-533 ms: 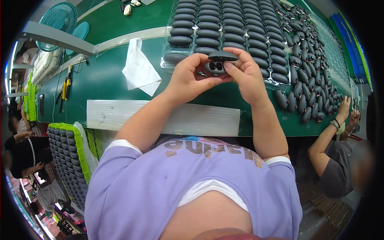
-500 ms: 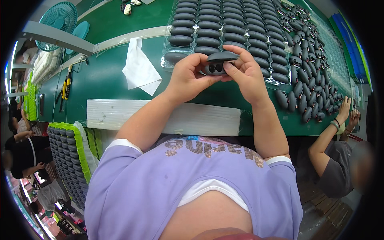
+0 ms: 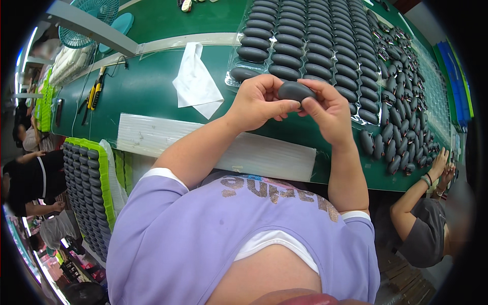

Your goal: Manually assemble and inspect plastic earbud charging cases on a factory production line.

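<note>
A dark grey, oval earbud charging case (image 3: 296,91) is held up between my two hands, its lid closed and its smooth top showing. My left hand (image 3: 260,105) grips its left end between thumb and fingers. At the right end, my right hand (image 3: 329,109) holds it with the index finger along the top and the thumb at the near side. Just beyond them lies a clear plastic tray (image 3: 232,87) filled with rows of similar grey cases (image 3: 285,60). Loose grey cases (image 3: 401,119) are heaped on the green table to the right of it.
Left of the tray lies a white cloth (image 3: 195,84). A whitish foam strip (image 3: 168,140) runs along the table's near edge. Yellow-handled tools (image 3: 94,95) and a teal fan (image 3: 89,23) are farther left. A lime-green tray (image 3: 105,175) of cases stands lower left. A co-worker's hand (image 3: 438,165) is at right.
The case in my hands was open, with two dark round wells showing inside; now its lid is closed. The view has shifted, so the table appears slightly farther right and lower.
</note>
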`<state>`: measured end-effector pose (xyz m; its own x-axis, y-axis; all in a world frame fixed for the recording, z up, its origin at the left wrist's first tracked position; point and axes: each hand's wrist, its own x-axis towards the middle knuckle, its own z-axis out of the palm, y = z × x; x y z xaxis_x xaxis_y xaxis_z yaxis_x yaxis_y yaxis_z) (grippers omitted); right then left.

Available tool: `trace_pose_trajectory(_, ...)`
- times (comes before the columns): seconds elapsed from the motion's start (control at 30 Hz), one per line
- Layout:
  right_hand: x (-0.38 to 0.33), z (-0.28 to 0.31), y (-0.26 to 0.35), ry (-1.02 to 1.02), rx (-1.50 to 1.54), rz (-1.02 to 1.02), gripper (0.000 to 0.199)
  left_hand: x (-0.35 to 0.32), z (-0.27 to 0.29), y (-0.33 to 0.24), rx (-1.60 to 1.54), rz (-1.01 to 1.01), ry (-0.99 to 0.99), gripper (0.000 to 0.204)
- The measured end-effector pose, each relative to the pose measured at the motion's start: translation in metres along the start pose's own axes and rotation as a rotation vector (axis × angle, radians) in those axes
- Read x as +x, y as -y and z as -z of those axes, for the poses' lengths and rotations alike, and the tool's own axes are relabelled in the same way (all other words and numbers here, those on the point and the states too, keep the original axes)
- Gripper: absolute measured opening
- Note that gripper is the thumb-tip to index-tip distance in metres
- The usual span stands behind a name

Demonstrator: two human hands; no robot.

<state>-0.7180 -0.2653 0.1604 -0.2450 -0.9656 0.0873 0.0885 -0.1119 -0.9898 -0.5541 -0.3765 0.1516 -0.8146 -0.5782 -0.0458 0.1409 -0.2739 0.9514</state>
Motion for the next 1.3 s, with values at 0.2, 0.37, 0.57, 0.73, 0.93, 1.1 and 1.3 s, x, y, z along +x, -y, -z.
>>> trace_pose_trajectory(0.2, 0.006, 0.004, -0.001, -0.087, 0.033, -0.024, 0.036, 0.024, 0.033, -0.018, 0.335, -0.237, -0.146, 0.023)
trace_pose_trajectory(0.37, 0.008, 0.003, 0.003, -0.158, 0.024, -0.065, 0.036, 0.063, 0.073, -0.056, 1.627, -0.242, -0.188, 0.025)
trace_pose_trajectory(0.57, 0.012, 0.011, -0.003, -0.185, 0.112, -0.038, 0.039, 0.064, 0.090, -0.071, 1.511, -0.467, -0.133, 0.032)
trace_pose_trajectory(0.73, 0.024, 0.006, -0.004, -0.223, 0.095, 0.084, 0.036, 0.001, 0.140, -0.074, 0.941, -0.053, -0.407, 0.033)
trace_pose_trajectory(0.93, 0.080, -0.042, 0.002, -0.160, -0.658, 0.296, 0.032, -0.043, 0.158, -0.058, 0.982, 0.181, -0.551, 0.039)
trace_pose_trajectory(1.1, 0.091, -0.057, -0.024, -0.122, -1.145, 0.279, 0.018, -0.018, 0.129, -0.065, 1.158, -0.081, -0.585, 0.036)
trace_pose_trajectory(1.3, 0.035, -0.033, 0.003, -0.145, -0.887, 0.366, 0.014, 0.002, 0.096, -0.054, 1.081, -0.319, -0.407, 0.021)
